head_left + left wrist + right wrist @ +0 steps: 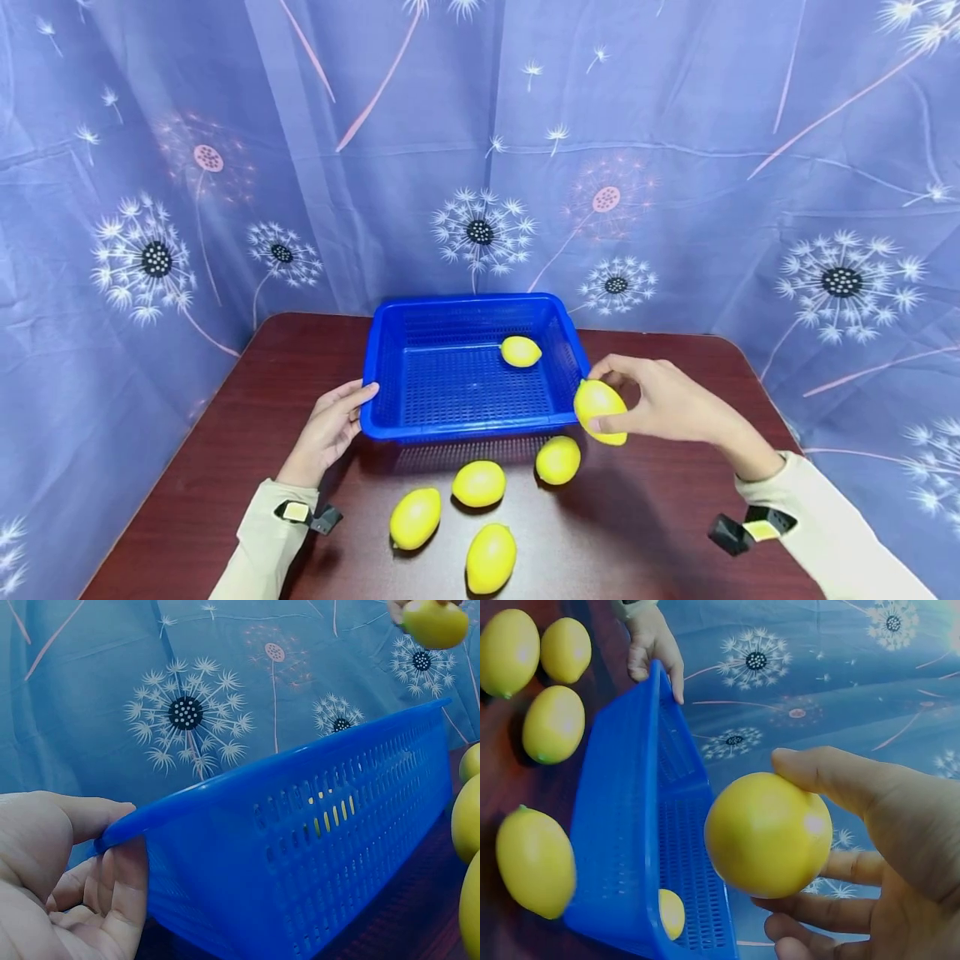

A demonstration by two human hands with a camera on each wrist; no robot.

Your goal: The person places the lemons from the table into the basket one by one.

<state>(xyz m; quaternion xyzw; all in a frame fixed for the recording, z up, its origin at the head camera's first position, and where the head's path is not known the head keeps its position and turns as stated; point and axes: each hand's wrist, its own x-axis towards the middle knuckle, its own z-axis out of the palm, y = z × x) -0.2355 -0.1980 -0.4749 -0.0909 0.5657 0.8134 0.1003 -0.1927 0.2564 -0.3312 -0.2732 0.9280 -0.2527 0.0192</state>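
A blue plastic basket [472, 429] stands on the table with one lemon [521, 352] inside, toward its right. My left hand [330, 425] grips the basket's left rim, thumb on top and fingers below, as the left wrist view shows at the rim [172, 802]. Over the basket's front right corner, my right hand [660, 400] holds another lemon [600, 410] between thumb and fingers. In the right wrist view this held lemon [769, 834] is up close, its far side hidden.
In front of the basket several lemons lie on the dark red table [300, 358]: one lemon [558, 460] near the front right corner, others, such as this lemon [491, 558], nearer me. A blue dandelion-print curtain [480, 167] hangs behind the table.
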